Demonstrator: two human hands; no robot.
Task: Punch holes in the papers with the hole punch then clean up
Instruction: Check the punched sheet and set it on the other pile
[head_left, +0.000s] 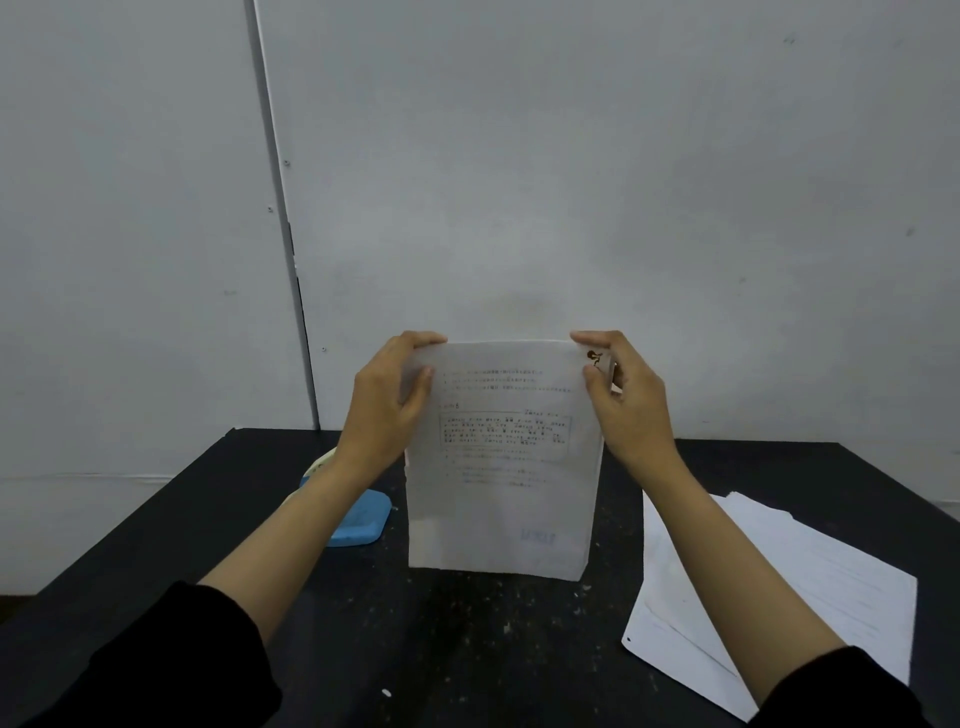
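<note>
A stack of printed papers (501, 493) stands upright on its bottom edge in the middle of the black table (467, 649). My left hand (387, 400) grips the stack's upper left edge and my right hand (621, 400) grips its upper right edge. The blue hole punch (361, 522) sits on the table to the left of the stack, partly hidden behind my left forearm. A second pile of white papers (810, 587) lies flat on the right side of the table, under my right forearm.
Small white paper bits (386, 692) are scattered over the tabletop. A grey-white wall (571, 182) rises right behind the table. The table's left edge runs diagonally at the lower left.
</note>
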